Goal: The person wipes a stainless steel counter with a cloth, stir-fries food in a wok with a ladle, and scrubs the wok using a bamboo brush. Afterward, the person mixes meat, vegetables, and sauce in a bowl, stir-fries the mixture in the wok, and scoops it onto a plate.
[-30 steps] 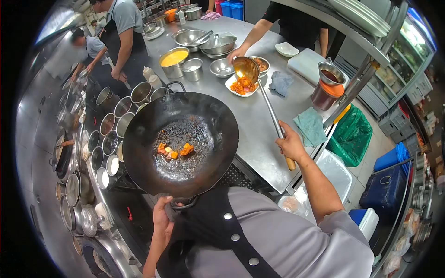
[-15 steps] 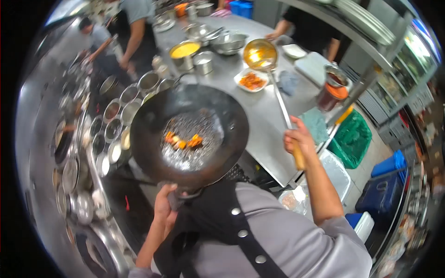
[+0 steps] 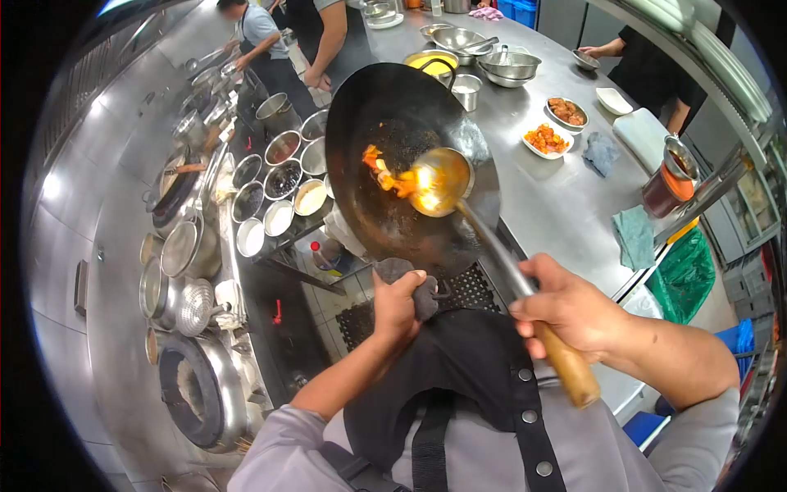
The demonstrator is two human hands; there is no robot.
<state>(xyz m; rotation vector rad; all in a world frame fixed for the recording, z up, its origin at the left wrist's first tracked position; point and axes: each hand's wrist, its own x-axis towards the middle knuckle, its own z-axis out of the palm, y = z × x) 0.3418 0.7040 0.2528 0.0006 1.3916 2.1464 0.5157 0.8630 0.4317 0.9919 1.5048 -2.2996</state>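
My left hand (image 3: 396, 303) is closed on the near handle of a large black wok (image 3: 369, 217), with a dark grey cloth (image 3: 425, 298) around the handle. The wok is tilted in front of my chest. My right hand (image 3: 566, 307) grips the wooden-ended handle of a metal ladle (image 3: 443, 182). Its bowl is inside the wok, beside a few orange food pieces (image 3: 379, 166). A white dish of orange food (image 3: 547, 140) stands on the steel table to the right of the wok, next to a metal bowl of browned food (image 3: 567, 112).
Seasoning pots (image 3: 283, 179) stand left of the wok, near a stove ring (image 3: 193, 392). Steel bowls (image 3: 508, 66) are on the steel table (image 3: 541, 197). A co-worker's hand (image 3: 589, 51) holds a small bowl at the far side. Two other people stand at the upper left.
The ladle has moved from above the white dish into the wok. The wok has tilted, and the view has turned left. The co-worker's hand has moved away from the food dishes.
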